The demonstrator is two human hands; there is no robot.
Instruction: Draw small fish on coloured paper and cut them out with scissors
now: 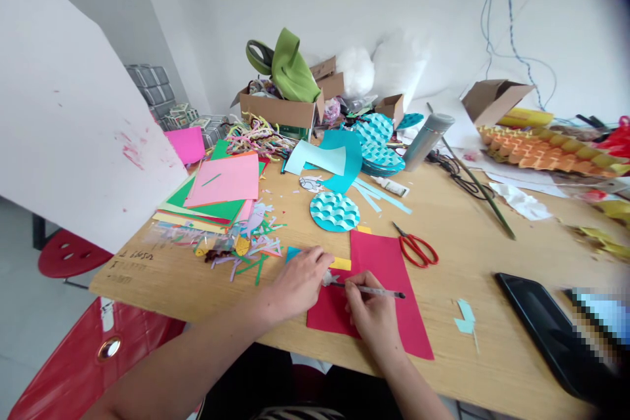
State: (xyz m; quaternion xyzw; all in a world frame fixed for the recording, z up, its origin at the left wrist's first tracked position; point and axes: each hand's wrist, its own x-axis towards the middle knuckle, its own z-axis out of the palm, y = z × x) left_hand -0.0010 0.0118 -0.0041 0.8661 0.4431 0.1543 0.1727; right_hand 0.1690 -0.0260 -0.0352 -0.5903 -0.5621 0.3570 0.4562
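Note:
My right hand [373, 321] grips a pen [381, 291] with a clear barrel and dark end, held almost level above red paper [384, 269]. Its tip points left, at a small whitish cut-out piece [328, 277] lying on the red paper. My left hand [302, 282] has bent fingers pressed together, holding that piece down at its edge; part of the piece is hidden under them. Beside the left fingers are a yellow strip [342, 264] and a blue paper corner [293, 253]. A round turquoise disc with wavy paper [335, 212] lies just beyond.
Red-handled scissors [418, 251] lie right of the red paper. Coloured sheets [224, 180] and paper scraps [260, 249] cover the left side. Farther back stand a grey bottle [427, 141], a glue tube [391, 186] and a cardboard box [278, 108]. A black phone [536, 328] is at right.

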